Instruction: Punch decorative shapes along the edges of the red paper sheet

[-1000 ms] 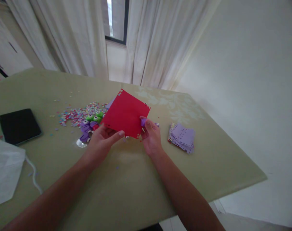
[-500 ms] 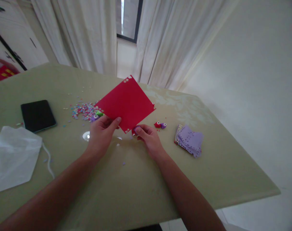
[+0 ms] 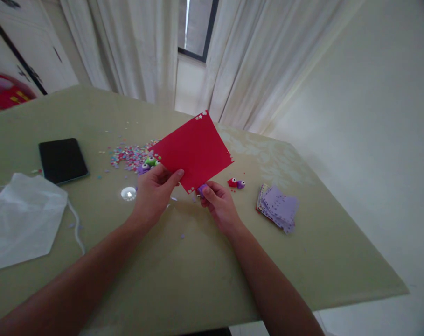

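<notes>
My left hand pinches the lower left edge of a red sheet of paper, thumb on top. Small flower and star cut-outs show at the paper's corners. In my right hand is a small purple craft punch, gripped between thumb and fingers at the paper's near corner. My fingers hide most of the punch, so I cannot tell whether it is pressed down. Just beyond my left hand are a green punch and a purple punch, both with big round eyes.
Paper confetti is heaped behind the paper. Red and purple punches lie right of my right hand, near a stack of punched purple paper. A dark tablet and a white mask lie left on the table.
The view has shifted slightly. The red paper has turned a little in my hands, its far corner swinging right. My right hand still holds the punch at the near corner.
</notes>
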Demonstrator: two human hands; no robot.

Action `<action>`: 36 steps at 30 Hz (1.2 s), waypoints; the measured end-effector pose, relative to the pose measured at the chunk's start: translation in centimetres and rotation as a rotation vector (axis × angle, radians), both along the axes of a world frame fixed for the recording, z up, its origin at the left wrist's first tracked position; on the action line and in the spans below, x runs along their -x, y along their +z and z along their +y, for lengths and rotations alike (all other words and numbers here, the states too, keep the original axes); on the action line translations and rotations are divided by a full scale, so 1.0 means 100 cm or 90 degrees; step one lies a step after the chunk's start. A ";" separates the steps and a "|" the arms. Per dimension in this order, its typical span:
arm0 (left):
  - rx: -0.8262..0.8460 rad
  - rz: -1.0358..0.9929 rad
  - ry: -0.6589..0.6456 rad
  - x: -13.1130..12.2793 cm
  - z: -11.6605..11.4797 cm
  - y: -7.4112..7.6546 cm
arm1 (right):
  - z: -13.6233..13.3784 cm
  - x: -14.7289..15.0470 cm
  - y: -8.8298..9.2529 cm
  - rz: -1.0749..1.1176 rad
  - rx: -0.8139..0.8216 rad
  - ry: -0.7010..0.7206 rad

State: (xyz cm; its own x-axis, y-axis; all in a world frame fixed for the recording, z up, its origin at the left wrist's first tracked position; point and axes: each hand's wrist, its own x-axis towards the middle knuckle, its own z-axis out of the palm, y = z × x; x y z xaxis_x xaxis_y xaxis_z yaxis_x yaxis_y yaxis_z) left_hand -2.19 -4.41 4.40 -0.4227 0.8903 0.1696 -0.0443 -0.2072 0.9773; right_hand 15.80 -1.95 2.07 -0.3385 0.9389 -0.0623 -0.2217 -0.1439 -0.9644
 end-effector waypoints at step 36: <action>0.017 0.038 -0.010 -0.001 -0.001 -0.001 | 0.000 0.004 -0.004 -0.034 0.017 -0.040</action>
